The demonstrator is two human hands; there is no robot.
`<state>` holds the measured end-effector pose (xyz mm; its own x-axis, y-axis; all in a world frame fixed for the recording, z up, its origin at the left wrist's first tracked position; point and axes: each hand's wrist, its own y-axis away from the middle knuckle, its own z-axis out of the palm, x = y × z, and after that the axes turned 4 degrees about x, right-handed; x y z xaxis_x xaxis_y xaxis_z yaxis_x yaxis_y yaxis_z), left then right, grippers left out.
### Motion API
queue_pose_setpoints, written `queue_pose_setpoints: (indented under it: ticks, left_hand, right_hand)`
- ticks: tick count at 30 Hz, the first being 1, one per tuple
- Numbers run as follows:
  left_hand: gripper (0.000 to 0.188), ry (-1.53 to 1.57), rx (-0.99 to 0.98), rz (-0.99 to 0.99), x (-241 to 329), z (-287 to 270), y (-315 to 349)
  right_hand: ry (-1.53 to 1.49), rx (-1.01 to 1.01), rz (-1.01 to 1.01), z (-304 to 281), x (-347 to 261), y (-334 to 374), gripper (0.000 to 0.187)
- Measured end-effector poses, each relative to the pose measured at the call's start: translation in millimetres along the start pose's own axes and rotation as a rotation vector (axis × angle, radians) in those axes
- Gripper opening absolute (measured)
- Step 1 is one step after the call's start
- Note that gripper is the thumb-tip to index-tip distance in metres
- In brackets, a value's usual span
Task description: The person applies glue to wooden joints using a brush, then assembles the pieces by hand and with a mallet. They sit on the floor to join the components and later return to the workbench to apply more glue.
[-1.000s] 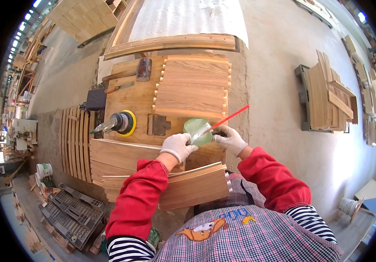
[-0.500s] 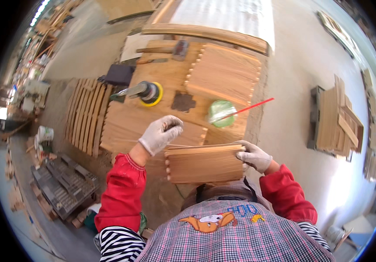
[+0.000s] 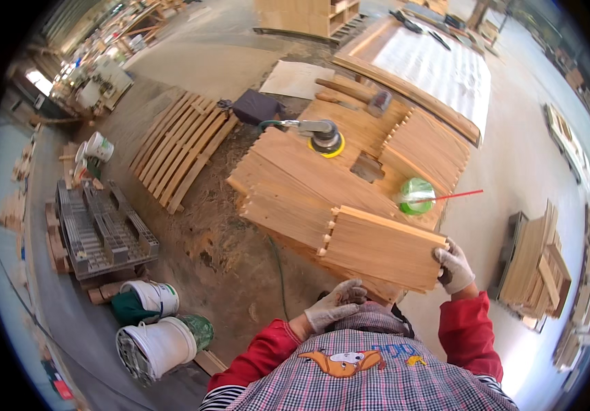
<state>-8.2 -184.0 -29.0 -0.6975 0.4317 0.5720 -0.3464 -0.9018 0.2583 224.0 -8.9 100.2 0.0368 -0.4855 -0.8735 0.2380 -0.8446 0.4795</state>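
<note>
My right hand [image 3: 454,268], in a pale work glove, grips the right end of a stack of wooden boards [image 3: 385,250] with finger-jointed ends. The stack lies at the near edge of the workbench, partly over another jointed board [image 3: 288,209]. My left hand [image 3: 336,305], gloved too, is in front of my apron below the boards. Its fingers are loosely bent and hold nothing. Farther back on the bench are an orbital sander [image 3: 326,141] with a yellow pad edge, a green tub [image 3: 417,196] with a red stick, and a hammer [image 3: 378,103].
Another stack of jointed boards [image 3: 426,147] lies at the bench's far right. Left of the bench are a slatted wooden pallet [image 3: 184,147], a grey plastic pallet [image 3: 103,229] and white buckets [image 3: 161,349]. A hose [image 3: 279,270] hangs beside the bench. More boards [image 3: 531,264] stand stacked at right.
My view has turned to the left. The boards have come down onto the bench's near edge, still in my right hand. My left hand has drawn back from above them toward my apron.
</note>
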Motion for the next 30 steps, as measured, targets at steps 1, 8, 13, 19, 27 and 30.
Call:
queue_pose_setpoints:
  ticks: [1,8,13,19,27,30]
  left_hand:
    - [0.060,0.067,0.001,0.081,7,10,7]
    - [0.060,0.690,0.318,0.245,1,-40,52]
    - [0.065,0.723,0.554,0.467,3,-54,90]
    - [0.053,0.914,0.771,0.750,-11,-54,147]
    - [0.057,0.966,0.899,0.807,-38,-106,193]
    - [0.055,0.991,0.939,0.829,-21,-137,200]
  right_hand:
    - [-0.002,-0.022,0.009,15,1,7,0.043]
    - [0.033,-0.361,0.221,125,38,29,0.054]
    - [0.338,-0.471,-0.073,128,62,-8,0.043]
    - [1.295,-0.243,-0.909,144,30,-68,0.058]
    - [1.578,-0.262,-0.509,182,34,-116,0.070]
    - [1.579,-0.289,-0.422,186,32,-132,0.070]
